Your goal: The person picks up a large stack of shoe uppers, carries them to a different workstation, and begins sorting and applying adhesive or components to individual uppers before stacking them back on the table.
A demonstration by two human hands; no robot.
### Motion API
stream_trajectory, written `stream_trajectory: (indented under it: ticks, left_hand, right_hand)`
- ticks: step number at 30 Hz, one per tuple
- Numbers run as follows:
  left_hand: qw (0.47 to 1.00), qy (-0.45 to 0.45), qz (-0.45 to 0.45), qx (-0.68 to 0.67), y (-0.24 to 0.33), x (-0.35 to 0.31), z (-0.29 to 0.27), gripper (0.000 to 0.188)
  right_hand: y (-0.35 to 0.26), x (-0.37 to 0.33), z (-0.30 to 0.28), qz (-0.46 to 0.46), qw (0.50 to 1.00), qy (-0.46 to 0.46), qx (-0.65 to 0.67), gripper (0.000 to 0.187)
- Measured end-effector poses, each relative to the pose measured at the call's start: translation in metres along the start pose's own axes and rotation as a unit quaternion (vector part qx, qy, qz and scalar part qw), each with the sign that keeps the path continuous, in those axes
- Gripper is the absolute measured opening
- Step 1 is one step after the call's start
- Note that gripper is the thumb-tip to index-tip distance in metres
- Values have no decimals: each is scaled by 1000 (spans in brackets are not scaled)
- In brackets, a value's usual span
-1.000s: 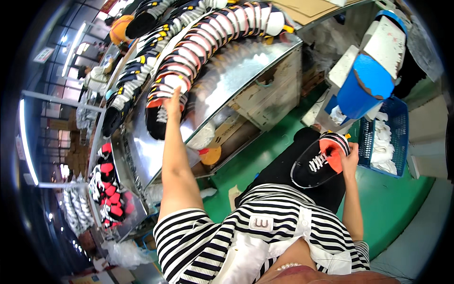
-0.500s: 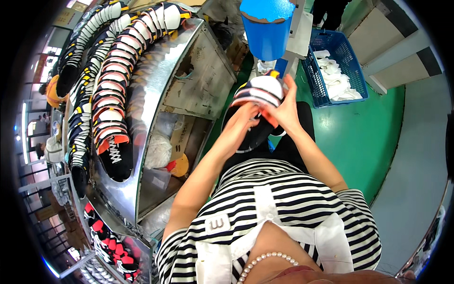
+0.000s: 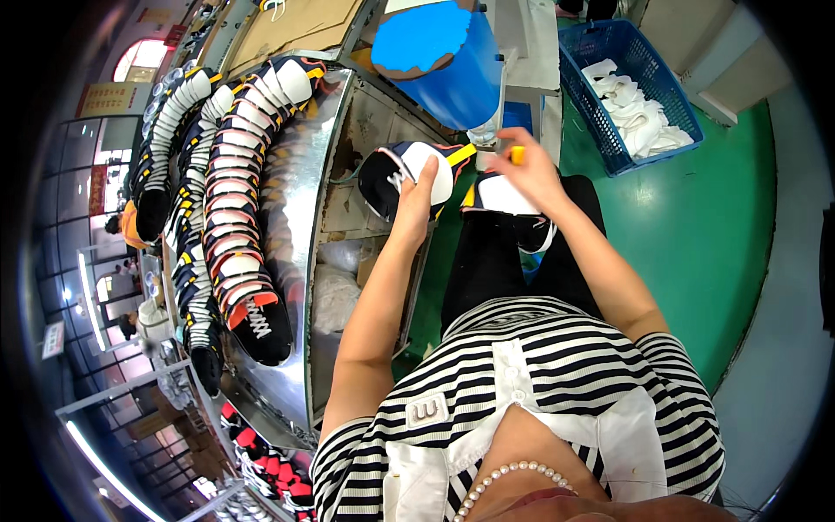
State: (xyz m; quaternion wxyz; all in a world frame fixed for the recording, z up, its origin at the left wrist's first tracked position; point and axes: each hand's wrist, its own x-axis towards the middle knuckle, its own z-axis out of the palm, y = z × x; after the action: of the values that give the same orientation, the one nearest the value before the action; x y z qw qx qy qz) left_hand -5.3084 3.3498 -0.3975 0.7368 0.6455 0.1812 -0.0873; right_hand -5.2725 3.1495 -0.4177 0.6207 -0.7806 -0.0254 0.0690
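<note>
My left hand (image 3: pixel 416 204) grips a black shoe upper (image 3: pixel 442 178) with a white panel, white lacing and a yellow tab, its thumb lying over the white part. This upper is raised beside the workbench, its tab pointing right. Across my thighs lies a second shoe upper (image 3: pixel 500 195), also black and white with yellow at its left end. Just above it is my right hand (image 3: pixel 532 174), slightly blurred, thumb and index finger apart. A small yellow patch shows at its fingers; I cannot tell what it is.
Long curved rows of nested shoe uppers (image 3: pixel 237 183) cover the metal-topped bench (image 3: pixel 294 209) at left. A blue cylinder (image 3: pixel 457 87) stands ahead. At the upper right, a blue basket (image 3: pixel 619 161) holds white pieces (image 3: pixel 635 109) on the green floor.
My hands have moved apart. The left has lifted one shoe upper up and left, turning it. The other now shows on my lap under my right hand. The view has shifted too.
</note>
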Motion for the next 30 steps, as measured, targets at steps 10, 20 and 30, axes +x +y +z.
stream_trajectory:
  ticks: [10, 20, 30]
  left_hand:
    - [999, -39, 32, -8, -14, 71, 29, 39]
    - [980, 155, 1, -127, -16, 59, -13, 25]
    - [998, 34, 35, -29, 0, -13, 43, 26]
  right_hand:
    - [54, 75, 5, 55, 963, -99, 243, 14]
    - [26, 56, -35, 241, 897, 3, 371, 17]
    - [11, 8, 27, 141, 951, -15, 273, 22]
